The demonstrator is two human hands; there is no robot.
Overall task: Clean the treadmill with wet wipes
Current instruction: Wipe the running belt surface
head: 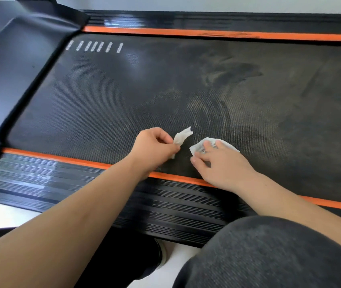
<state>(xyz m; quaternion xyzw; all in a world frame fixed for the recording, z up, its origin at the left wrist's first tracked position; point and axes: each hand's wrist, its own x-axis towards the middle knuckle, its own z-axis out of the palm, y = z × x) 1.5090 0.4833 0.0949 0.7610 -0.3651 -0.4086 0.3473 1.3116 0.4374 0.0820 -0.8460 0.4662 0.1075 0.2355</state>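
My left hand (155,145) hovers over the treadmill belt (124,96), thumb and curled fingers pinching a crumpled wipe (183,136), a small white twist of damp cloth that sticks up past my knuckles. Just beside it, my right hand (221,165) lies palm down with the fingers straight and spread, pressing a flat wipe (197,148) against the belt near its closer edge. The belt is black with a fine woven grain, marked by dusty brownish swirls and streaks on the right. A smooth orange stripe (61,157) borders it, then a glossy black ribbed side rail (82,183). At the left rises the matte black motor cover (15,65). My knee (269,252), in coarse grey fabric, fills the lower right corner.
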